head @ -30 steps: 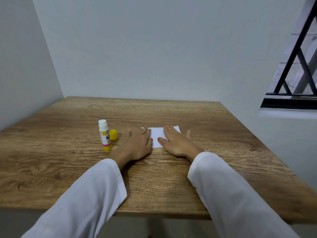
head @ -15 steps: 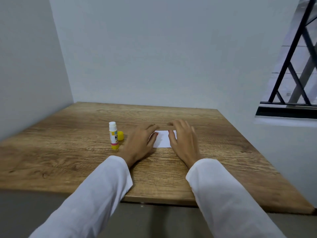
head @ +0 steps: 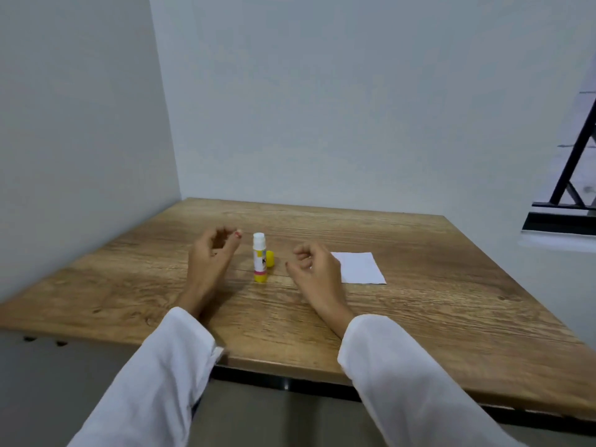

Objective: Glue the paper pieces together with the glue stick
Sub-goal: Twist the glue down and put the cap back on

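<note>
A white paper piece (head: 360,268) lies flat on the wooden table (head: 419,317), to the right of my right hand (head: 317,272). The glue stick (head: 260,257) stands upright between my two hands, uncapped, with a white tip and a yellow base. Its yellow cap (head: 270,258) lies just behind it on the right. My left hand (head: 211,258) hovers left of the glue stick with fingers loosely curled and empty. My right hand is also loosely curled, holds nothing, and is off the paper.
Grey walls close in the table on the left and at the back. A window with black bars (head: 574,175) is at the right. The table's near edge (head: 290,372) runs above my white sleeves.
Both hands have lifted off the paper and moved left to either side of the glue stick. The view has swung left, so the paper now lies right of my right hand.
</note>
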